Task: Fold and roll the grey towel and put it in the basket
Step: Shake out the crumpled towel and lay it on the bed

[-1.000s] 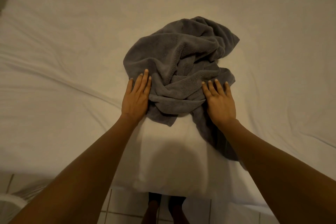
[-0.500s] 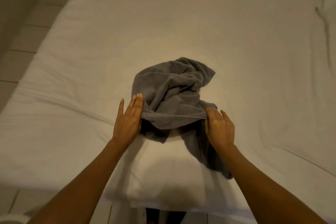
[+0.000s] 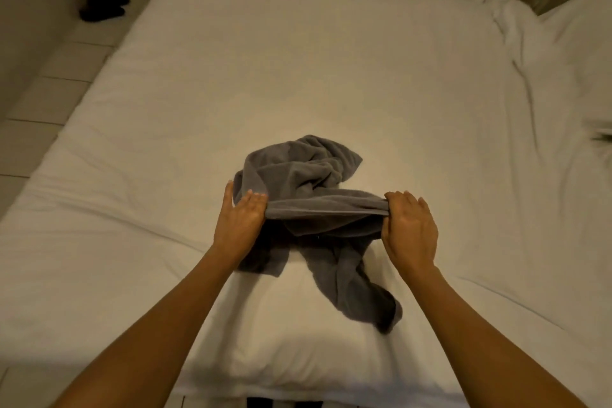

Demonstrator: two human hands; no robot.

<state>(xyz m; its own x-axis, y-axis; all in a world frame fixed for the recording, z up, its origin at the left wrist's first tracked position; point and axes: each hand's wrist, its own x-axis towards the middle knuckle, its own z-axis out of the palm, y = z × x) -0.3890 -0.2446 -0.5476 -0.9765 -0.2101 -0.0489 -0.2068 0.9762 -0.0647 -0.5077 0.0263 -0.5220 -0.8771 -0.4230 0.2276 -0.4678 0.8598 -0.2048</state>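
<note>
Grey towel (image 3: 298, 175) crumpled on white bed (image 3: 331, 76), one edge taut between left hand (image 3: 240, 222) and right hand (image 3: 409, 228), each grip clamped.

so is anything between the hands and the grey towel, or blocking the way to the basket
Nothing stands between them: the left hand and right hand each pinch an end of one stretched edge of the grey towel on the white bed. No basket is in view, so that path cannot be judged.

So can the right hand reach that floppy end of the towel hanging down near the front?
Probably yes. The floppy end lies just below the right hand with nothing between them, but that hand is gripping the grey towel's stretched edge and would have to let go first.
</note>
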